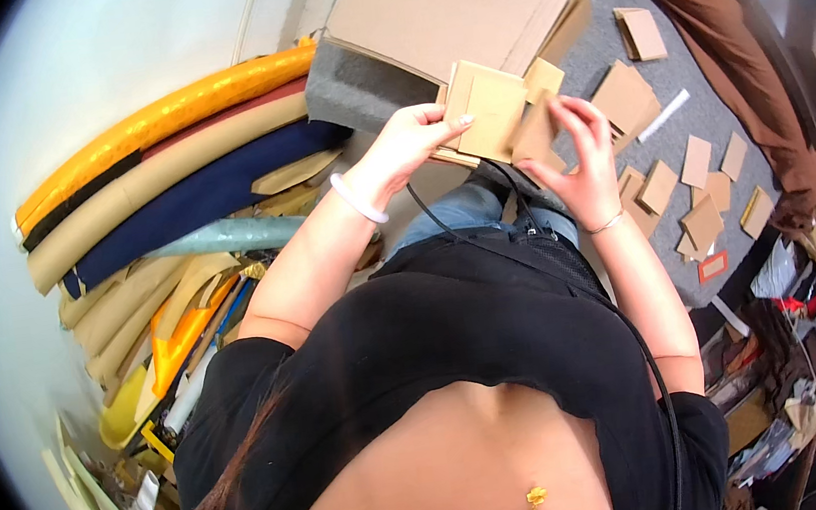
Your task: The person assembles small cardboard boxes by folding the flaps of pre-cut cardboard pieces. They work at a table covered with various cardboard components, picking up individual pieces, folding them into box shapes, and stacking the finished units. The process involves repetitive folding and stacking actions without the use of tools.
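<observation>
Cardboard everywhere. Left hand [411, 144] is closed on a small stack of flat square tan cardboard pieces [485, 113], thumb on the top face and fingers under the left edge; the stack sits at about 12 o'clock from the body, above the lap, tilted a little with one corner toward 12. The pieces are near square, so no clear long axis; top face is turned to the camera. Right hand [586, 159] pinches a single darker tan cardboard piece [535, 135] just at 3 o'clock of the stack, touching or overlapping its right edge; fingers curled over it, how firm the hold is cannot be told. White bangle [359, 200] on the left wrist, thin bracelet [609, 223] on the right.

At 12 o'clock lies a large flat sheet of brown cardboard [440, 4] over a grey felt-like mat [358, 84]. Loose small tan cardboard squares [687, 188] are scattered on the grey floor covering from 1 to 3 o'clock, well apart from the hands; one small red-edged rectangular frame [713, 266] is among them at 3 o'clock. At 9 to 10 o'clock lie stacked rolls of material: a shiny gold roll [161, 117], a beige roll [158, 183], a navy roll [201, 203]. Brown fabric strip [727, 47] runs along 1 to 2 o'clock. No labels readable.
</observation>
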A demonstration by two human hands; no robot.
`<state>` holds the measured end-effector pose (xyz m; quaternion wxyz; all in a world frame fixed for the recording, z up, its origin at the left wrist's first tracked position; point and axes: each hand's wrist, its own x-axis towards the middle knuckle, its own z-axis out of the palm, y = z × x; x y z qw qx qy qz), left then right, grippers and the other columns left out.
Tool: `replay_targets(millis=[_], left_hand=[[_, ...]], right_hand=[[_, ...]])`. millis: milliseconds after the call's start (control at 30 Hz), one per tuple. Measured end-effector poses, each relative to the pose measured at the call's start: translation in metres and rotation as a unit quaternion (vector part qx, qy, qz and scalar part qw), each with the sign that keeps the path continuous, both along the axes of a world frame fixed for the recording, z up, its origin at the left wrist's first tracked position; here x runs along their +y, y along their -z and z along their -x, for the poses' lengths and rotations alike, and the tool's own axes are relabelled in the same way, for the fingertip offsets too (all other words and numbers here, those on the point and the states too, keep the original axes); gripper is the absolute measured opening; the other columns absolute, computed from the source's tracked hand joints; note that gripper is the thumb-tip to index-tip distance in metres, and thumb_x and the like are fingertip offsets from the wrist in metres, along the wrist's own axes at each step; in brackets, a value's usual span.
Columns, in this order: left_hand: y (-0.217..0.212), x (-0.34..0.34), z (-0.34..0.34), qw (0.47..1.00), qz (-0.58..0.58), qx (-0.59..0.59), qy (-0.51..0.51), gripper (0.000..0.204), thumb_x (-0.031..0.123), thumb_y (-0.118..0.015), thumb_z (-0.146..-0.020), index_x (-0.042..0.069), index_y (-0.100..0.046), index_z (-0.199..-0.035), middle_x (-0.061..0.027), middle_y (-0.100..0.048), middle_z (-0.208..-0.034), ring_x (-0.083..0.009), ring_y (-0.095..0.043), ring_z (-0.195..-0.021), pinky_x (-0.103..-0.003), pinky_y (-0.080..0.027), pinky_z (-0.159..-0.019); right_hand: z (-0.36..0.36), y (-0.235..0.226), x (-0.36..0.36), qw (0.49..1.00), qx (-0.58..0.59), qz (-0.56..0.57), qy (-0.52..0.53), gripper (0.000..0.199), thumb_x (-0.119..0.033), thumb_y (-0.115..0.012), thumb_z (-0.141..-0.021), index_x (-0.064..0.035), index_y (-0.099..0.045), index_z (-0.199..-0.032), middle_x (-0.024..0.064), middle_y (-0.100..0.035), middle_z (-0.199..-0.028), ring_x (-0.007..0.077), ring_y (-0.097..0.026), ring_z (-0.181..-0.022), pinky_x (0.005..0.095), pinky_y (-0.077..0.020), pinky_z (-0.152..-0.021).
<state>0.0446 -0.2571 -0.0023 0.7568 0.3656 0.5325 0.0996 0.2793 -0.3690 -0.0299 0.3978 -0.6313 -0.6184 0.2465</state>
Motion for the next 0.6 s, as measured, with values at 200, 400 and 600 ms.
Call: replay_targets(millis=[200, 400, 600], left_hand=[[-0.016, -0.001, -0.023, 0.997, 0.036, -0.062, 0.04, 0.043, 0.031, -0.07, -0.093, -0.002, -0.065, -0.12, -0.0082, -0.071, -0.105, -0.012, -0.067, -0.092, -0.027, -0.054, -0.082], [-0.033, -0.007, -0.044, 0.994, 0.019, -0.075, 0.075, 0.042, 0.03, -0.069, -0.094, -0.002, -0.065, -0.122, -0.0077, -0.071, -0.106, -0.0111, -0.066, -0.096, -0.026, -0.052, -0.086], [-0.014, -0.006, -0.059, 0.967, -0.227, -0.05, 0.104, 0.031, 0.011, -0.065, -0.096, 0.001, -0.064, -0.126, -0.0068, -0.067, -0.12, -0.0103, -0.059, -0.107, -0.026, -0.046, -0.097]], right_hand=[[-0.001, -0.038, 0.008, 0.992, -0.079, -0.028, -0.092, 0.067, -0.025, -0.087, -0.066, -0.0108, -0.063, -0.127, 0.014, -0.052, -0.136, 0.0329, -0.054, -0.123, 0.0435, -0.0446, -0.103], [0.013, -0.024, -0.019, 0.856, 0.48, 0.105, 0.163, 0.053, -0.021, -0.076, -0.087, -0.0008, -0.056, -0.132, 0.0088, -0.054, -0.135, 0.0223, -0.055, -0.12, 0.0374, -0.0467, -0.099], [-0.011, -0.05, -0.033, 0.722, 0.612, 0.203, 0.252, 0.027, -0.019, -0.069, -0.093, -0.0068, -0.062, -0.116, -0.0029, -0.067, -0.104, 0.0049, -0.062, -0.09, 0.0205, -0.0468, -0.075]])
